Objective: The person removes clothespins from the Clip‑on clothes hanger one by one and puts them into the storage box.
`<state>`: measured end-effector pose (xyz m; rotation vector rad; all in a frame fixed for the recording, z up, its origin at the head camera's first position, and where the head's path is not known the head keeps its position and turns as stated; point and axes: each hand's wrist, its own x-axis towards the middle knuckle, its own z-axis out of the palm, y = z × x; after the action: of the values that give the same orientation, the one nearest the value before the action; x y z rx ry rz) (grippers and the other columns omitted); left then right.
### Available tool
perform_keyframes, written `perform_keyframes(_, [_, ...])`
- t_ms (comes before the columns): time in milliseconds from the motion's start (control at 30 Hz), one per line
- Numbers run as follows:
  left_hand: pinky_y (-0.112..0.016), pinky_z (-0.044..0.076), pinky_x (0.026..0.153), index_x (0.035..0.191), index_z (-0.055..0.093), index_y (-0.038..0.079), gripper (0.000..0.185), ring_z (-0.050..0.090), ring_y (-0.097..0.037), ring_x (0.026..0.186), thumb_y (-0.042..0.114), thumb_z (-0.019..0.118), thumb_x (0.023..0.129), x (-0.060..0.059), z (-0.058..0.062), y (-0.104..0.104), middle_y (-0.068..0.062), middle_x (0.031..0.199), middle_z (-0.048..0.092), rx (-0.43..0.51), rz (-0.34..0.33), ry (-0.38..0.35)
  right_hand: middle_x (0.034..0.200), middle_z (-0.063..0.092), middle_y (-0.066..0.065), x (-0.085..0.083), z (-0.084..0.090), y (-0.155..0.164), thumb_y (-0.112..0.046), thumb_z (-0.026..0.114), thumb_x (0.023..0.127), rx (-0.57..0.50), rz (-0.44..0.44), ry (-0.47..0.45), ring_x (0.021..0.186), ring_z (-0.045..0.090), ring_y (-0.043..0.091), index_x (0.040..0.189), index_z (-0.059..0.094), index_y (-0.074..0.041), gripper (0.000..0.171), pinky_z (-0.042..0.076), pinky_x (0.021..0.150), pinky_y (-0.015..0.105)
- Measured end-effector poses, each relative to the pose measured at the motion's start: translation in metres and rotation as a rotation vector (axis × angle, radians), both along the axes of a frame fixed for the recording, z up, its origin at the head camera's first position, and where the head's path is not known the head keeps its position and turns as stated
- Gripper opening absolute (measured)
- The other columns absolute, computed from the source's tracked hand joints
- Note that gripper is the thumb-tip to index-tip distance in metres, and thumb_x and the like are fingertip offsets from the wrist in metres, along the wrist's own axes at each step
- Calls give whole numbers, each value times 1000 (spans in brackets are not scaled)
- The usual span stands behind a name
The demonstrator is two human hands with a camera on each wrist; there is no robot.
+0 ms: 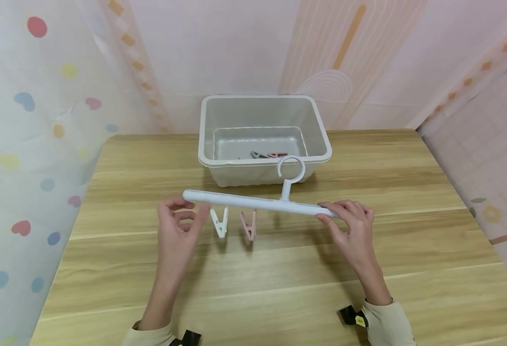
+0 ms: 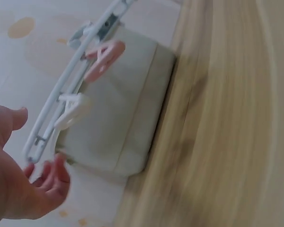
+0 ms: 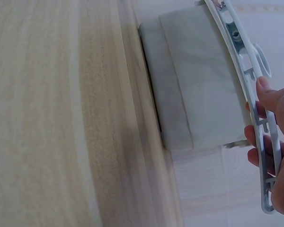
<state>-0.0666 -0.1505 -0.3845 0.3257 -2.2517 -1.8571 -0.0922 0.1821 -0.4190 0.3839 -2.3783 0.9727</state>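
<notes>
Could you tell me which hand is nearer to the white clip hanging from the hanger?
Left. The left hand is just beside the white clip; the right hand grips the hanger at its far end.

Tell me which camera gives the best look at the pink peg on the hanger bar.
The head view: the pink peg hangs in full below the hanger bar, beside the white peg. The left wrist view shows it blurred; the right wrist view shows only the bar in the right hand.

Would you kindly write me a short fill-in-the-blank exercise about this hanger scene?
1. The right hand grips one end of the white ____.
2. Two clips hang from the bar: one white, one ____.
3. Behind the hanger stands a plastic ____ holding more clips.

Missing words: hanger; pink; tub
</notes>
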Motion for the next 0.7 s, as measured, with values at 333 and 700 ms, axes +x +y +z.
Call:
perform_keyframes(333, [-21,58,76,124,59,-1,32,69,-2,85,14,66,97,-2,-11,13,-9,103,75,144,-224,-172,89,72,8,-1,-1,-1,-6,87,72,-12,12,2,90,58,23,100,79,-11,30,23,94,31])
perform_keyframes(700, [-25,61,78,108,65,-5,20,74,-11,82,8,70,94,-1,-16,15,-16,94,75,61,-267,-121,89,72,9,-1,-4,-1,-6,87,72,-17,5,-5,91,58,22,100,79,-11,29,23,94,31])
